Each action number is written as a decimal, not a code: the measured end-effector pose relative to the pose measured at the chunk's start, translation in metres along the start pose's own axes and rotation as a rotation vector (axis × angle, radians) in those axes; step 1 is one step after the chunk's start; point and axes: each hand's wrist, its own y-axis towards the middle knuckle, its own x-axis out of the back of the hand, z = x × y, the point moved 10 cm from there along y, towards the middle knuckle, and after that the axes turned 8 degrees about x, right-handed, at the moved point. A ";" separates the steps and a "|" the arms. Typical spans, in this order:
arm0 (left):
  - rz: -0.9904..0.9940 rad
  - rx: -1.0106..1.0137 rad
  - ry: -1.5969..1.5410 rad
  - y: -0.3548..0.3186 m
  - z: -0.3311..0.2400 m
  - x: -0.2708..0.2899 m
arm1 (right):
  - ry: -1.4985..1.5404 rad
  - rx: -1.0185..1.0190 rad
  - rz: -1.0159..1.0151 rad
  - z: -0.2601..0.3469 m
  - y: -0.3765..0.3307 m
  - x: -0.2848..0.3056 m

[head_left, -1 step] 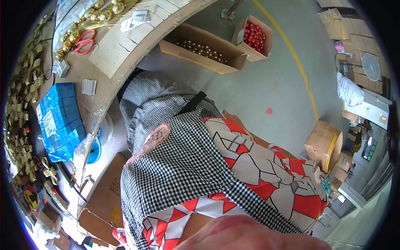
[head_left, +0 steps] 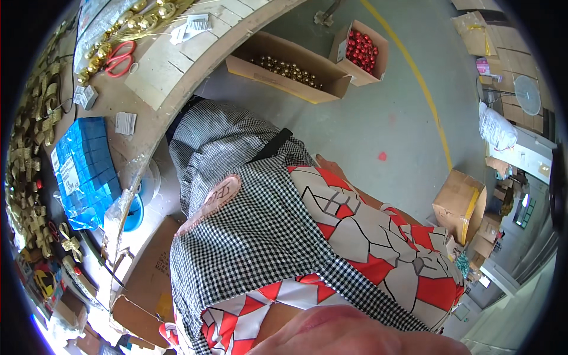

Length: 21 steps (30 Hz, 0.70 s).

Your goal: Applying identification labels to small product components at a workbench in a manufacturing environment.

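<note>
A strip of bare skin of my right arm [head_left: 329, 166] shows beside my checked apron [head_left: 248, 225] and the red-and-white patterned sleeve [head_left: 367, 236]. The fingers of my right hand are hidden behind the clothing, so what they touch cannot be made out. My left hand does not appear. To the left, on the workbench [head_left: 155, 139], lie a blue plastic-wrapped package [head_left: 89, 171], red-handled scissors [head_left: 120, 59] and a small stack of white labels [head_left: 125, 123]. Gold baubles [head_left: 142, 22] are heaped at the bench's far end.
On the floor ahead stand a long carton [head_left: 284, 84] of gold baubles and a smaller box [head_left: 381, 65] of red ones. A brown carton [head_left: 458, 204] is at the right, and another carton [head_left: 148, 284] sits near the bench. A blue bucket [head_left: 135, 214] stands below the bench edge.
</note>
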 end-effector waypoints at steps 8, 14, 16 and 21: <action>-0.030 0.030 -0.012 -0.007 -0.012 0.004 | 0.044 0.021 -0.258 0.068 -0.006 0.033; -0.096 0.032 -0.041 -0.009 -0.022 0.018 | 0.214 0.129 -0.178 0.148 0.013 0.031; -0.121 0.031 -0.049 -0.009 -0.025 0.022 | 0.266 0.078 -0.116 0.155 0.023 0.020; -0.186 0.015 -0.071 -0.004 -0.035 0.037 | 0.296 0.078 -0.023 0.161 0.047 0.002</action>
